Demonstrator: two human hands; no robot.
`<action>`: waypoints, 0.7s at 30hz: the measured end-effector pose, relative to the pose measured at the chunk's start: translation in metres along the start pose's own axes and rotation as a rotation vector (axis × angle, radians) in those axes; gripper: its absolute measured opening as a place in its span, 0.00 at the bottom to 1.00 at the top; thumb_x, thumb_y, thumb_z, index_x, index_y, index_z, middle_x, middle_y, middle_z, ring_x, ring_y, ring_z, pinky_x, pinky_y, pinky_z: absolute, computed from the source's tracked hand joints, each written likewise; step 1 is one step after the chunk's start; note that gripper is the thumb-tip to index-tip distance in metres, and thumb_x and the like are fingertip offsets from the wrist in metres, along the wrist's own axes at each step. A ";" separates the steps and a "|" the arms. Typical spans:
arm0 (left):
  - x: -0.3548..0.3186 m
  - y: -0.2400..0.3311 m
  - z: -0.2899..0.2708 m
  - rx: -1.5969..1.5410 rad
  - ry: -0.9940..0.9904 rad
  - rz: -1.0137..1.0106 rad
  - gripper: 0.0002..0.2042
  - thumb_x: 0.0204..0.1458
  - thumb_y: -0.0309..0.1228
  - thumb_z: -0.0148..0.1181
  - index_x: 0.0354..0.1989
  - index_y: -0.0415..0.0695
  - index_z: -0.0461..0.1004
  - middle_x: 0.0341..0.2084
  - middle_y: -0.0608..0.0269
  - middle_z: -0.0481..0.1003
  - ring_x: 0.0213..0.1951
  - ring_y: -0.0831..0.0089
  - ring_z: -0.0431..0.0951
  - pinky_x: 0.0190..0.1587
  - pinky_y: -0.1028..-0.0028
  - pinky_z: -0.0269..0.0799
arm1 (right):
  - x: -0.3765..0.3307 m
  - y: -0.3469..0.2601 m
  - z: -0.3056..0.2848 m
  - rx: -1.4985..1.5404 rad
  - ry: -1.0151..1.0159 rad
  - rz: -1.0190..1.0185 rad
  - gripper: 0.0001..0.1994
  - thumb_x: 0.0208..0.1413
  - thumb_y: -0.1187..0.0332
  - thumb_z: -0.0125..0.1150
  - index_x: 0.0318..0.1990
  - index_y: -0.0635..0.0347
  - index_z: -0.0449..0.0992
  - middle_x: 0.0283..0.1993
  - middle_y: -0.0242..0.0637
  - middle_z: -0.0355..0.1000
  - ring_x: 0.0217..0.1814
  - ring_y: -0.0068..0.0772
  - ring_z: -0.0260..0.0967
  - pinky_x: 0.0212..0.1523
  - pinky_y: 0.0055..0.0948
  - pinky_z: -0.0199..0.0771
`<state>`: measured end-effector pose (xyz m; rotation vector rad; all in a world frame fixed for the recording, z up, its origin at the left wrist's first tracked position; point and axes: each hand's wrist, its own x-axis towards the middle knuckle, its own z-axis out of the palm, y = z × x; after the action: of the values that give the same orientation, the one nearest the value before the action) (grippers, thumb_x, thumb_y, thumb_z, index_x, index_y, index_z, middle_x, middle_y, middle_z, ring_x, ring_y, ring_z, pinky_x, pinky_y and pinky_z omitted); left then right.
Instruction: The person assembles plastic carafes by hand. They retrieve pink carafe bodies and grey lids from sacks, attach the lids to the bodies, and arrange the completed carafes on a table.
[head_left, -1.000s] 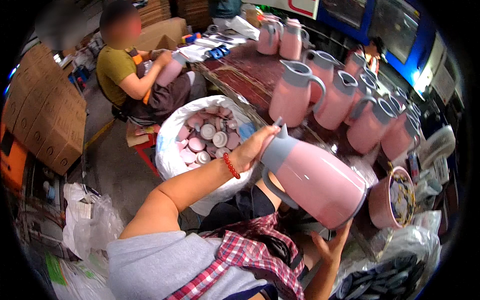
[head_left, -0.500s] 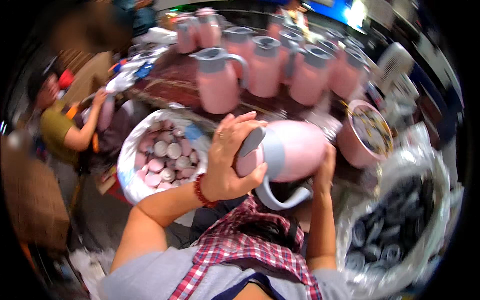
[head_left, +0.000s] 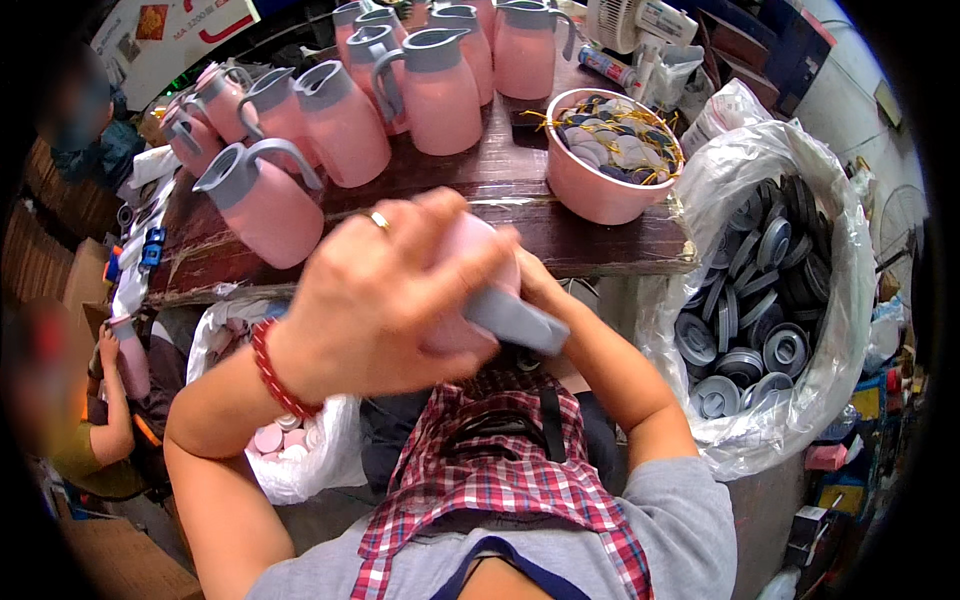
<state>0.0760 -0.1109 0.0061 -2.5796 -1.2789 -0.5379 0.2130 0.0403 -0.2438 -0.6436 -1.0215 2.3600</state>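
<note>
In front of my chest I hold a pink jug (head_left: 478,243) with a grey part (head_left: 520,322), likely its handle, sticking out toward the lower right. My left hand (head_left: 385,290), slightly blurred, lies over the jug from above, its fingers curled round the pink end and covering most of it. On the jug's far right side is my right hand (head_left: 540,285), pressed against it, its fingers partly hidden behind the body. Several like pink jugs (head_left: 340,125) with grey collars and handles stand on the dark brown table (head_left: 530,240) beyond.
A pink tub (head_left: 600,200) of grey discs with yellow ties stands at the table's right. Right of me, a clear-plastic-lined container (head_left: 655,350) holds grey lids (head_left: 740,330). A white bag (head_left: 335,465) with pink and white caps lies lower left. A person (head_left: 105,440) works at far left.
The view has swung to the right. The jug has turned, from lying sideways across my lap to pointing toward me, with my left hand now over its end. Both hands stay on it.
</note>
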 end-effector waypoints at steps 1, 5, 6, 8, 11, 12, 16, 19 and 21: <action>0.008 -0.012 -0.002 -0.019 0.014 -0.019 0.34 0.28 0.38 0.70 0.52 0.47 0.70 0.45 0.50 0.67 0.42 0.55 0.74 0.43 0.64 0.72 | -0.002 -0.011 -0.002 -0.017 0.116 0.040 0.23 0.61 0.52 0.41 0.51 0.63 0.69 0.46 0.42 0.71 0.46 0.35 0.69 0.47 0.36 0.70; 0.026 -0.069 -0.003 -0.172 0.028 -0.095 0.30 0.34 0.29 0.62 0.53 0.44 0.69 0.44 0.51 0.68 0.42 0.57 0.73 0.45 0.67 0.69 | -0.061 -0.078 -0.015 -1.061 0.372 -0.695 0.15 0.54 0.63 0.59 0.44 0.63 0.73 0.37 0.39 0.74 0.37 0.28 0.72 0.36 0.28 0.72; 0.026 -0.082 -0.001 -0.175 0.027 -0.093 0.29 0.36 0.28 0.61 0.53 0.43 0.69 0.44 0.52 0.67 0.43 0.57 0.72 0.47 0.67 0.68 | -0.074 -0.096 -0.016 -1.231 0.476 -0.800 0.12 0.53 0.65 0.60 0.41 0.62 0.73 0.35 0.39 0.74 0.35 0.31 0.73 0.37 0.29 0.72; 0.033 -0.109 0.010 -0.168 0.014 -0.064 0.28 0.36 0.27 0.60 0.53 0.42 0.68 0.44 0.53 0.67 0.45 0.58 0.71 0.49 0.67 0.66 | -0.088 -0.127 -0.018 -1.772 0.685 -0.920 0.12 0.52 0.59 0.59 0.38 0.56 0.74 0.35 0.36 0.71 0.37 0.35 0.71 0.36 0.34 0.70; 0.045 -0.142 0.029 -0.275 -0.064 -0.054 0.27 0.38 0.27 0.59 0.53 0.41 0.68 0.46 0.55 0.65 0.50 0.63 0.67 0.54 0.69 0.62 | -0.094 -0.158 -0.026 -2.282 0.755 -0.937 0.12 0.50 0.56 0.59 0.35 0.52 0.74 0.35 0.33 0.69 0.40 0.34 0.68 0.39 0.34 0.65; 0.047 -0.152 0.033 -0.315 -0.091 -0.066 0.27 0.39 0.26 0.59 0.53 0.41 0.68 0.46 0.55 0.65 0.51 0.63 0.66 0.55 0.69 0.61 | -0.096 -0.163 -0.029 -2.302 0.713 -0.847 0.12 0.50 0.56 0.59 0.34 0.52 0.74 0.35 0.32 0.69 0.40 0.34 0.67 0.40 0.34 0.64; 0.046 -0.179 0.041 -0.405 -0.136 -0.113 0.28 0.40 0.29 0.53 0.56 0.42 0.67 0.54 0.56 0.63 0.56 0.66 0.63 0.60 0.69 0.56 | -0.112 -0.166 -0.043 -2.270 0.551 -0.753 0.12 0.51 0.57 0.58 0.36 0.53 0.74 0.37 0.34 0.69 0.42 0.37 0.67 0.42 0.36 0.64; 0.040 -0.187 0.044 -0.420 -0.079 -0.032 0.26 0.37 0.27 0.48 0.52 0.44 0.71 0.57 0.56 0.64 0.59 0.62 0.62 0.63 0.65 0.53 | -0.131 -0.163 -0.048 -2.268 0.506 -0.753 0.10 0.51 0.57 0.58 0.34 0.53 0.75 0.35 0.33 0.69 0.41 0.35 0.67 0.40 0.34 0.64; 0.037 -0.186 0.046 -0.298 -0.069 0.045 0.24 0.36 0.24 0.46 0.47 0.45 0.74 0.56 0.56 0.66 0.60 0.60 0.62 0.63 0.62 0.52 | -0.145 -0.165 -0.044 -2.230 0.470 -0.727 0.10 0.51 0.58 0.59 0.34 0.53 0.76 0.36 0.34 0.70 0.40 0.36 0.68 0.39 0.34 0.65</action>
<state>-0.0420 0.0434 -0.0154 -2.8847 -1.2407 -0.6821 0.3909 0.0770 -0.1130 -0.9770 -2.5427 -0.3352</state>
